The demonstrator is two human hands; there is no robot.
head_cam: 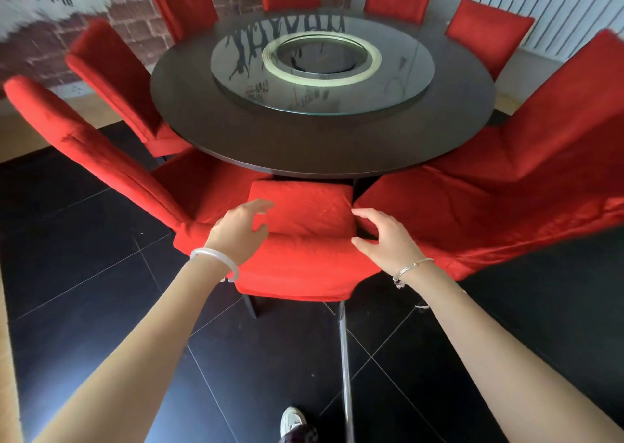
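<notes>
Reaching over the soft red fabric-covered chair (297, 267), the left hand (241, 230) spreads its fingers at the backrest's left corner, holding nothing. The right hand (381, 236) is loosely curved, its thumb touching the right corner, not clasped. The chair's quilted seat sits tucked under the round dark worktop (236, 132). The left neighbour chair (101, 159) and the right neighbour chair (506, 189) crowd its sides. Glossy black floor tiles (101, 273) lie open behind.

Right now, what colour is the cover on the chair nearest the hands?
Red chair cover, clearest in the head view.
</notes>
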